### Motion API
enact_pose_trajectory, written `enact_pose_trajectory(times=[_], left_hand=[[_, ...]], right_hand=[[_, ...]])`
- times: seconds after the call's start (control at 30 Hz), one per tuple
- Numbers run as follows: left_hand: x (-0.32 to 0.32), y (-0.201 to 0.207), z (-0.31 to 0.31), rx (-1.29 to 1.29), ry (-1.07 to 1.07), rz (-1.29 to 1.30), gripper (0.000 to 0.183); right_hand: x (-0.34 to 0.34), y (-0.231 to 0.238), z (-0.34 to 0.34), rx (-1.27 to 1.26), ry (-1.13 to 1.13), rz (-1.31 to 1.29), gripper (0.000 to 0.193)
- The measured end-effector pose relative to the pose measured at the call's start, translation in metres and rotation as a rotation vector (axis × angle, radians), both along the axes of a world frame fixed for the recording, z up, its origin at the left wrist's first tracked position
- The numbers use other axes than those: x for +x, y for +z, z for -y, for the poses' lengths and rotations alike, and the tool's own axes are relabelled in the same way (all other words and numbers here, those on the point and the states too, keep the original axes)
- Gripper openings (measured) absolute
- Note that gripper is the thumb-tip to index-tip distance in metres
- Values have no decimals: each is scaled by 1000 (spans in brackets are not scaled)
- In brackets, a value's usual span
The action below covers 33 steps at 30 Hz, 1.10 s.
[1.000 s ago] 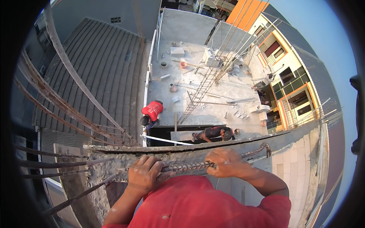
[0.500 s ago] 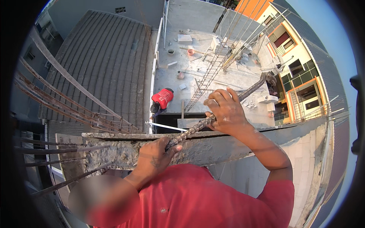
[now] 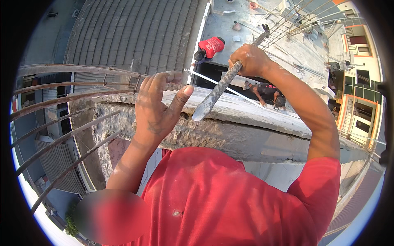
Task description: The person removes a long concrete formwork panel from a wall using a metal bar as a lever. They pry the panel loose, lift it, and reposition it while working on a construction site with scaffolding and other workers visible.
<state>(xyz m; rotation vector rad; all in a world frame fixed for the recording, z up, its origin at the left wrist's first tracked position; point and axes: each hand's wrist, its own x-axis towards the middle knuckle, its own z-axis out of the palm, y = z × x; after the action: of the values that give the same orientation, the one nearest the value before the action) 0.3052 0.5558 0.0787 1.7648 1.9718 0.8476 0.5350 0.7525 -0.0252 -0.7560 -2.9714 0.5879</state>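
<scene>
The person's right hand (image 3: 251, 59) is clamping its fingers around the upper part of a long grey ribbed steel bar caked with dried cement (image 3: 219, 88). The bar is slanting from the fist down and to the left, and its blunt lower end is hanging just above the top face of a rough grey concrete beam (image 3: 230, 131), close to the beam's near edge. A darker hooked end of the bar is sticking out above the fist.

The left hand (image 3: 158, 108) is holding nothing: its fingers are spread apart and slightly curled, the thumb pointing toward the bar's lower tip but staying apart from it. This hand is hovering over the left part of the beam.

Several rusty brown reinforcement rods (image 3: 61, 102) are jutting out leftward from the beam's end, curving with the lens. The person is wearing a red shirt (image 3: 230, 201).

Far below, on a grey rooftop (image 3: 230, 28), another person in a red top (image 3: 210, 46) is crouching, and a person in dark clothes (image 3: 266, 92) is bending nearby.
</scene>
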Motion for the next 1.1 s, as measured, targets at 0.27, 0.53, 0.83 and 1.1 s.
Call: enact_pose_trajectory(times=[0.27, 0.53, 0.83, 1.1], left_hand=[[2, -70, 49, -226, 17, -392, 62], [0, -78, 47, -383, 0, -516, 69], [-2, -84, 61, -334, 20, -485, 75], [-2, -82, 62, -389, -34, -529, 77]], right_hand=[[-1, -204, -36, -457, 69, 489, 25], [23, -350, -9, -429, 265, 522, 10], [0, -411, 28, -513, 246, 108, 9], [-45, -429, 93, -692, 274, 3, 9]])
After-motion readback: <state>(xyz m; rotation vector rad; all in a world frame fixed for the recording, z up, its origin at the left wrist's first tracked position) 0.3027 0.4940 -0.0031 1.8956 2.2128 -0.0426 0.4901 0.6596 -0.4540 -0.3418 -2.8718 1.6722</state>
